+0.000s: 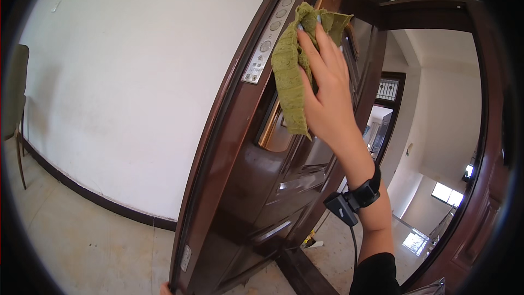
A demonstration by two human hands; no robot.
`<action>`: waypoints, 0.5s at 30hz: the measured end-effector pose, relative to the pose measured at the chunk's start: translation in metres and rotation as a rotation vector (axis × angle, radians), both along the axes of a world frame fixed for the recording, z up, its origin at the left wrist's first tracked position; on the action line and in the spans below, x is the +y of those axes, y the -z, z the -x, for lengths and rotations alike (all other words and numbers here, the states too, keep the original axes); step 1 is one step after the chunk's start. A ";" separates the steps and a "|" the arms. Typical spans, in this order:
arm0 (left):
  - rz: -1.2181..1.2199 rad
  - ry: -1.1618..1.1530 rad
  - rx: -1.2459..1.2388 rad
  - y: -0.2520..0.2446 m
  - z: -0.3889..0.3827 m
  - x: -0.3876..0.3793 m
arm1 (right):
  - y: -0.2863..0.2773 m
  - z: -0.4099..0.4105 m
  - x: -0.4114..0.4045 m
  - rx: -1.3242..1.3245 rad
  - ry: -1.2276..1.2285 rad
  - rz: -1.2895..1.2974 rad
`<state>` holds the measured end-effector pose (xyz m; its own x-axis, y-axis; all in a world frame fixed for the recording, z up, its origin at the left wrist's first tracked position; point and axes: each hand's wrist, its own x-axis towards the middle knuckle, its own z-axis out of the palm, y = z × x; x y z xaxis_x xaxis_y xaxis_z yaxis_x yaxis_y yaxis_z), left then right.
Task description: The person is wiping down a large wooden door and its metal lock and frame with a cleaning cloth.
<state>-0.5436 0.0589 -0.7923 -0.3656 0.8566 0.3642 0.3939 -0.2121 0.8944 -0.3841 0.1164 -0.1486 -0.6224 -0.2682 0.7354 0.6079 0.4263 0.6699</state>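
My right hand (331,94) holds a green cloth (288,78) up against the dark brown door (241,172). The cloth is bunched under the fingers and hangs down below the thumb. It lies beside the metal lock plate (275,25), which has several round bolts and a latch set along the door's edge. Part of a gold-trimmed door fitting (275,135) shows under the cloth. A sliver of my left hand (164,289) shows at the bottom of the picture, next to the door's lower edge; most of it is out of view.
The door stands open beside a white wall (135,82) with a dark skirting board (98,200). A chair (18,90) is at the far left. To the right, the brown door frame (481,196) opens onto another room. A raised threshold (307,272) crosses the floor.
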 end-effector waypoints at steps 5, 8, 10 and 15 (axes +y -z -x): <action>-0.021 -0.234 -0.057 0.084 -0.026 0.017 | 0.096 0.014 -0.005 -0.103 0.026 0.161; -0.014 -0.282 -0.055 0.087 -0.024 0.024 | 0.067 0.022 0.002 -0.108 0.113 -0.015; -0.006 -0.241 -0.026 0.064 -0.019 0.016 | 0.035 0.036 -0.004 -0.075 0.160 -0.116; -0.016 -0.118 0.082 -0.005 -0.003 -0.003 | -0.077 0.045 0.012 0.054 0.105 -0.321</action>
<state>-0.5405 0.0562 -0.7875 -0.4320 0.8032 0.4101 0.4889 -0.1735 0.8549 -0.4288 0.1279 -0.0716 -0.6215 -0.4275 0.6565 0.6756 0.1318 0.7254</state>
